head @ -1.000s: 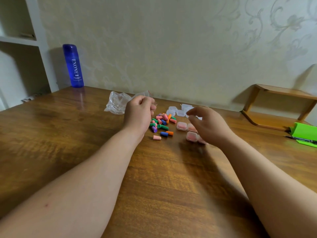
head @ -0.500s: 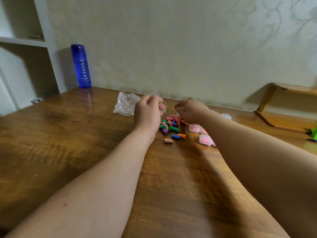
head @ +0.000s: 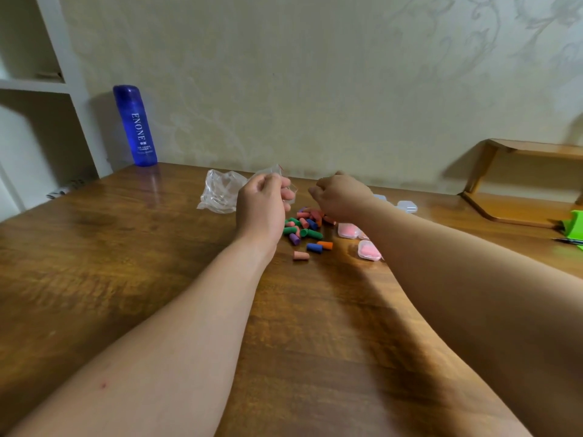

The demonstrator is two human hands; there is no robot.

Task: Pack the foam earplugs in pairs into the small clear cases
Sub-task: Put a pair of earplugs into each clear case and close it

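A pile of coloured foam earplugs (head: 303, 227) lies mid-table, with a pink (head: 301, 255), a blue (head: 314, 247) and an orange one (head: 325, 245) loose in front. My left hand (head: 262, 206) hovers left of the pile, its fingers curled round a small clear case (head: 291, 197). My right hand (head: 340, 197) is curled above the pile's far right edge, fingertips pinching at an earplug that is mostly hidden. Closed cases holding pink earplugs (head: 347, 230) (head: 369, 250) sit beside my right forearm. Empty clear cases (head: 407, 205) lie behind it.
A crumpled clear plastic bag (head: 220, 193) lies behind my left hand. A blue bottle (head: 135, 127) stands at the back left by white shelves (head: 31, 86). A wooden stand (head: 520, 200), a green object (head: 575, 228) and a pen (head: 568, 240) are at the right.
My right hand has moved left from the filled cases to the earplug pile and curled shut there. My left hand keeps its hold and has barely shifted.
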